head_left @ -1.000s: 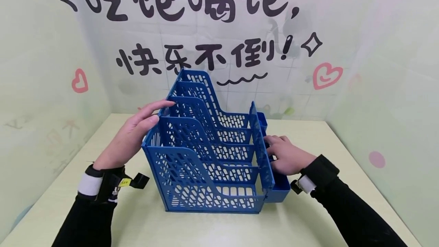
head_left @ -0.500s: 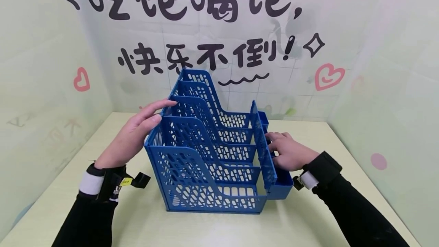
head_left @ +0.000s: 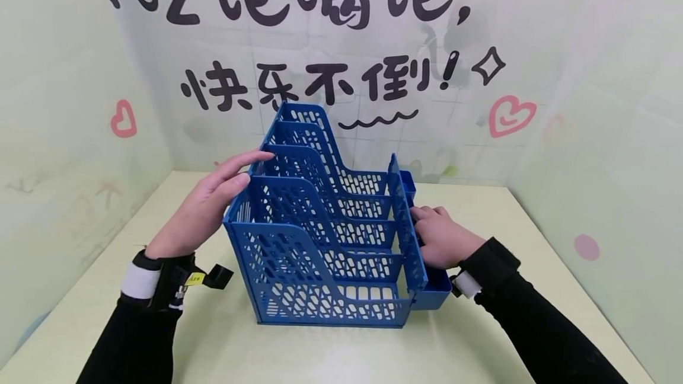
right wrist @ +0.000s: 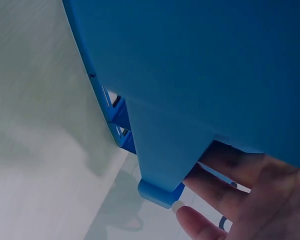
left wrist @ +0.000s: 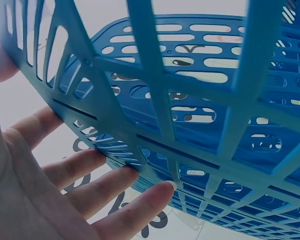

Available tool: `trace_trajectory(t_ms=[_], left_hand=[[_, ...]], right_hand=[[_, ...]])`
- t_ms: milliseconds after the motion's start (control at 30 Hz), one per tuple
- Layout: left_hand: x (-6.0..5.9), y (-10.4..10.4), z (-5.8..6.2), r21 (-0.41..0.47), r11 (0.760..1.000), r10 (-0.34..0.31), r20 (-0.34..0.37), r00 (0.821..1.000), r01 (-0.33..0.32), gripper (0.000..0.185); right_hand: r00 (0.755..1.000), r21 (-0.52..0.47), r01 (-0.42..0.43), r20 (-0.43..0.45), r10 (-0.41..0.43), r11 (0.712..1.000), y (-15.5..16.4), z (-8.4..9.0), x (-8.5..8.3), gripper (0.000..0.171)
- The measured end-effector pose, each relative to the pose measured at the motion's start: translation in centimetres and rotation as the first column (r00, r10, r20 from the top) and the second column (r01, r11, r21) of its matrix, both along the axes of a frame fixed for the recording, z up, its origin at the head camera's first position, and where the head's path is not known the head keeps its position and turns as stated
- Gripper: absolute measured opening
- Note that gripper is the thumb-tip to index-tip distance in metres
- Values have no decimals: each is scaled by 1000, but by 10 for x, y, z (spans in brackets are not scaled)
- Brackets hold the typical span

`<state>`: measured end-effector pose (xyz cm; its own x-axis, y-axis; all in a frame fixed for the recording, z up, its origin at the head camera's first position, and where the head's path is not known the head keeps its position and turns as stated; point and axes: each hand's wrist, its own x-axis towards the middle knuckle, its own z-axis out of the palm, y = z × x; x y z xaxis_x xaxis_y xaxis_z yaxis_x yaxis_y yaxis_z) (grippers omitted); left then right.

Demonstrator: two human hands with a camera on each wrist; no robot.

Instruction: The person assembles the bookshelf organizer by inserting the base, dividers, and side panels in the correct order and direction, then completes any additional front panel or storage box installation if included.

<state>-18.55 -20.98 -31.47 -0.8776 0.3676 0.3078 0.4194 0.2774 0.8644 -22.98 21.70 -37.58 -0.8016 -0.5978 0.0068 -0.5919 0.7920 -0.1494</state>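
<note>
A blue plastic file rack (head_left: 316, 253) with perforated dividers stands upright on the table. My left hand (head_left: 205, 209) rests against its tall back; the left wrist view shows the fingers (left wrist: 132, 212) spread and extended along the slotted wall. At the rack's low front is a solid blue panel (head_left: 411, 236), with a small open box (head_left: 434, 300) on its near end and another small box (head_left: 408, 182) at its far end. Between these boxes my right hand (head_left: 445, 239) presses the panel. Its fingertips are partly hidden there; in the right wrist view its fingers (right wrist: 215, 192) reach past the blue plastic.
The pale table (head_left: 341, 357) is bounded by a printed backdrop (head_left: 341, 58) close behind the rack and light walls at both sides. Black cuffs with cameras (head_left: 216, 277) sit on both wrists.
The right hand and the front panel shift slightly outward, then back toward the rack. My left hand stays on the rack's back. The head view tilts a little.
</note>
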Motion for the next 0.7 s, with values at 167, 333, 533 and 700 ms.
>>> trace_trajectory(t_ms=[167, 333, 533, 700], left_hand=[[-2, 1, 0, 6, 1000, -2, 8, 1000, 2, 48], [-6, 2, 0, 39, 999, -20, 42, 999, 19, 48], [-7, -1, -1, 40, 999, -9, 61, 998, 6, 48], [-8, -1, -1, 37, 999, -26, 67, 997, 23, 49]], right_hand=[[1000, 48, 21, 6, -21, 999, -4, 0, 4, 36], [998, 122, 27, -54, -20, 992, -7, -4, 9, 36], [996, 229, 26, -92, -5, 973, -16, -39, 12, 47], [996, 237, 50, -81, -32, 970, -17, -60, 16, 52]])
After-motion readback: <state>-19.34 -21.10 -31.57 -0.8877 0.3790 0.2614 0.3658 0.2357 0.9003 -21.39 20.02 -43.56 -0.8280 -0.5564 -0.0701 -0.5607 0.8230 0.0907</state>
